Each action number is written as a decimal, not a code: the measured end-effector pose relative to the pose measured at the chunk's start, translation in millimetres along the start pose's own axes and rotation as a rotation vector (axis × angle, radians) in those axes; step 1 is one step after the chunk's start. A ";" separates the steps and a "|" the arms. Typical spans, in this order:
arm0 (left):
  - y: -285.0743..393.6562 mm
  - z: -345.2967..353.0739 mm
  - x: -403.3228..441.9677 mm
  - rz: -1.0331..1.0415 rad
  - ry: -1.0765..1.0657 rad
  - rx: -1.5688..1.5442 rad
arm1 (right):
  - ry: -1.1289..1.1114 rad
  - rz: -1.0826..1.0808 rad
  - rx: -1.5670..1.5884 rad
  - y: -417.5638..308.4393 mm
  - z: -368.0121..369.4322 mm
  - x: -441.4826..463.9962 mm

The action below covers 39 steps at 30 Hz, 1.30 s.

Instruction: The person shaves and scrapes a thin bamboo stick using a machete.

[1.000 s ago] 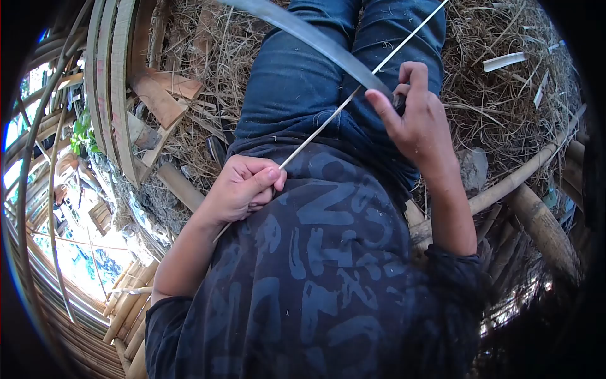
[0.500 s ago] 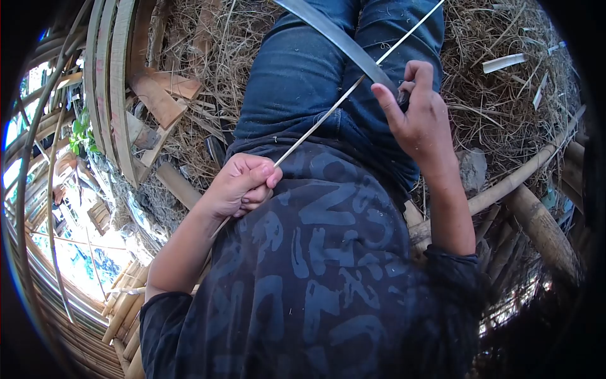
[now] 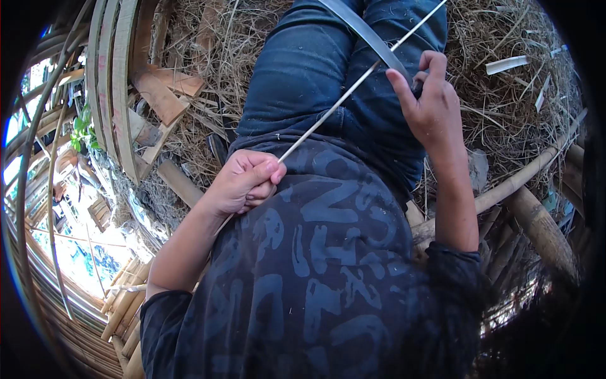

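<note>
My left hand is closed around a thin, pale bamboo strip in front of my belly. The strip runs up and to the right across my thighs, its lower end passing under my forearm. In my right hand is the dark handle of a long knife, mostly hidden by the fingers, with the thumb stretched along it. The grey knife blade slants up to the left and crosses the strip over my right thigh. Blade and strip appear to touch there.
Dry straw and shavings cover the ground around my legs. Flat wooden slats and cut wood pieces are on the left. Thick bamboo poles lie at my right, near a pale shaving.
My right hand and the knife have shifted to the right, and the blade now crosses the strip farther from my left hand. The left hand has barely moved.
</note>
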<state>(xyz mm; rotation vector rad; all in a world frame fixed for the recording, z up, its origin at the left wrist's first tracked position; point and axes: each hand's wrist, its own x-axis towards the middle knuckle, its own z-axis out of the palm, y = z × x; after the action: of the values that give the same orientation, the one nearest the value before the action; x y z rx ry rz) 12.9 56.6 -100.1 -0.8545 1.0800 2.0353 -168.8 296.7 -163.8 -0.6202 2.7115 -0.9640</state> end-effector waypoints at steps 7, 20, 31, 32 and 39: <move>-3.7 -8.6 -2.8 0.022 -0.051 -0.021 | 0.054 -0.091 -0.069 6.1 -3.4 1.4; 0.6 -11.0 -0.9 -0.014 -0.046 -0.019 | -0.076 -0.003 0.058 -5.7 -7.8 -8.6; 14.9 9.6 3.4 -0.014 0.068 0.135 | 0.073 0.167 0.223 12.4 -21.1 2.8; 16.0 8.7 4.0 0.006 0.068 0.183 | 0.054 0.180 0.295 9.5 -17.4 2.3; 25.6 12.8 1.8 0.096 0.235 0.444 | -0.069 0.141 0.391 -16.2 0.1 -7.4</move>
<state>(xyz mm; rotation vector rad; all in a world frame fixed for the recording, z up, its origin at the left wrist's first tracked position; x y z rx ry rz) -11.4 57.1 -85.0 -0.8295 1.6530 1.6946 -157.0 288.6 -153.2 -0.3727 2.3714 -1.3551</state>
